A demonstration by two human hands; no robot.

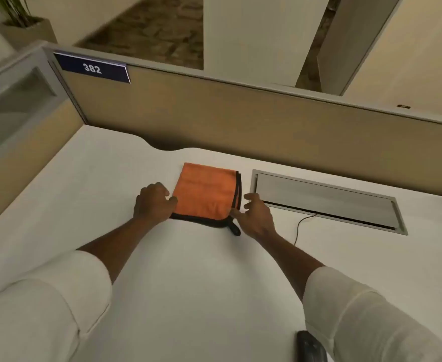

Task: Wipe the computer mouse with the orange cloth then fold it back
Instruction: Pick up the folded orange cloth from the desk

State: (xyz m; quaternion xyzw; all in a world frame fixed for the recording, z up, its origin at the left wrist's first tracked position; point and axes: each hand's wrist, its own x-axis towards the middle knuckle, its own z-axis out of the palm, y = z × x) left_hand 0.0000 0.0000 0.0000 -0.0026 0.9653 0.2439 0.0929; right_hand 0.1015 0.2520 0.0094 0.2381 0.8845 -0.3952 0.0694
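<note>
Head view, looking down: left hand (154,202) with fingers curled, tips resting on the left edge of the orange cloth (205,195); right hand (256,215) spread loose, thumb and fingertips touching the cloth's right near corner, not clamped on anything. Both hands apart, one at each side of the cloth. Cloth soft, fuzzy, folded into a rough square, trimmed in black binding, with a small black loop sticking out at the near right corner. White rolled sleeves (45,304) at both forearms. Dark computer mouse (310,346) well apart at the bottom edge, partly hidden by the right sleeve; its thin cable (302,226) running up to a grey metal cable hatch (326,202) just right of the cloth. Smooth white desk (188,283), tan fabric partition (240,121) behind, blue plate reading 382 (92,68), potted plant (21,19) beyond.
</note>
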